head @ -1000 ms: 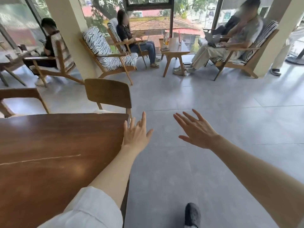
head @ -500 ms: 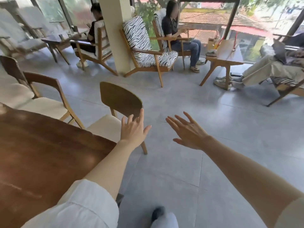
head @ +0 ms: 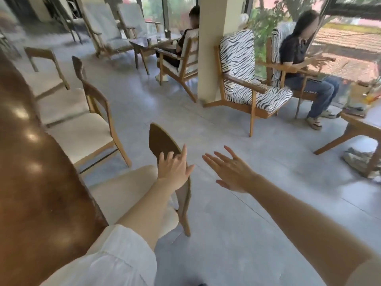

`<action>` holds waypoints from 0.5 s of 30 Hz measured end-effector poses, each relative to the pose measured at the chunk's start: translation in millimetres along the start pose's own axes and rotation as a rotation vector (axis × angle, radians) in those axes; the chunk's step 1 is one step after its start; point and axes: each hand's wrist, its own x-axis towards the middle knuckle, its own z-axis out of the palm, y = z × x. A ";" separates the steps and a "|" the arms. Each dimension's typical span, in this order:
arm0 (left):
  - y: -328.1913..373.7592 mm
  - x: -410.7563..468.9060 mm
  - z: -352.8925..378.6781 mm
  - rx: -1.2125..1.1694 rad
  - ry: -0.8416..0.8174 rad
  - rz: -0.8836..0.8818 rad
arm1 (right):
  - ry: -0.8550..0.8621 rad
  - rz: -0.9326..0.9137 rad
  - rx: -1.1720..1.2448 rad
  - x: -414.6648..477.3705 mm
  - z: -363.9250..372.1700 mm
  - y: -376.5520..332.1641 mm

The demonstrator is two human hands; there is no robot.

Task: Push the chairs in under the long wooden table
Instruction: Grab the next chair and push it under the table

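My left hand [head: 174, 171] is on the back of the nearest chair [head: 162, 145], fingers spread, not gripping. My right hand [head: 232, 172] is flat and empty in the air, just beside it. The chair's pale seat sits by the edge of the brown desk [head: 41, 193]. Two more chairs [head: 97, 120] stand farther along the desk.

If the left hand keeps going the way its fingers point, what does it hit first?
The nearest chair's backrest. The left hand is open, fingers aimed up and forward, overlapping the backrest's top edge; it may already be touching, though depth is unclear. The right hand hangs open over bare floor, clear of the chair.
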 end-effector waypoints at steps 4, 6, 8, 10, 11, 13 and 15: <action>-7.8 51.5 2.6 -0.006 -0.008 -0.162 | 0.029 -0.129 -0.032 63.7 12.4 56.6; -8.6 72.0 10.8 0.015 -0.014 -0.248 | 0.054 -0.198 -0.041 94.0 22.9 78.6; -6.6 92.1 17.8 -0.004 -0.055 -0.358 | 0.077 -0.287 -0.062 123.6 30.8 101.2; -3.8 107.0 26.1 -0.041 -0.069 -0.446 | 0.114 -0.383 -0.091 149.9 39.1 118.9; -1.1 113.8 30.5 -0.067 -0.074 -0.507 | 0.119 -0.445 -0.098 165.7 43.3 128.2; 3.5 122.3 35.7 -0.106 -0.088 -0.609 | 0.106 -0.559 -0.116 192.0 47.2 141.8; 6.9 128.8 41.2 -0.130 -0.086 -0.718 | 0.134 -0.680 -0.142 220.5 51.6 151.7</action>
